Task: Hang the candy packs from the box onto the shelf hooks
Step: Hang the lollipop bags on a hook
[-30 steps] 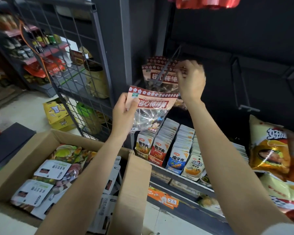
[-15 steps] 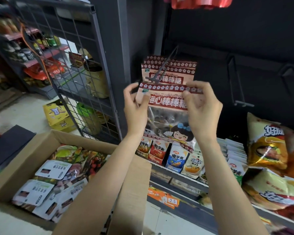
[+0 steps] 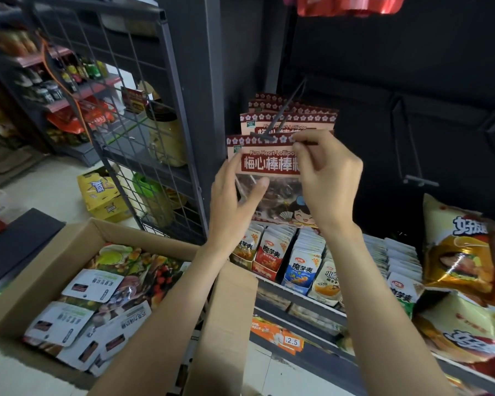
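Candy pack [image 3: 265, 162] is sitting at the tip of the shelf hook [image 3: 280, 118], in front of 3 packs already hanging. I am gripping its left edge with my left hand [image 3: 232, 207], thumb across the front, and pinching its top right corner with my right hand [image 3: 330, 178]. Below left, the box [image 3: 32, 284] is holding more packs.

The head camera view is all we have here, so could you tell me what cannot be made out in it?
- Lollipop pack: hang hole hidden behind right hand; whether it is on the hook is unclear.
- Cardboard box: near side cut off by the bottom edge.
- Far bottles: blurred, too small to read.
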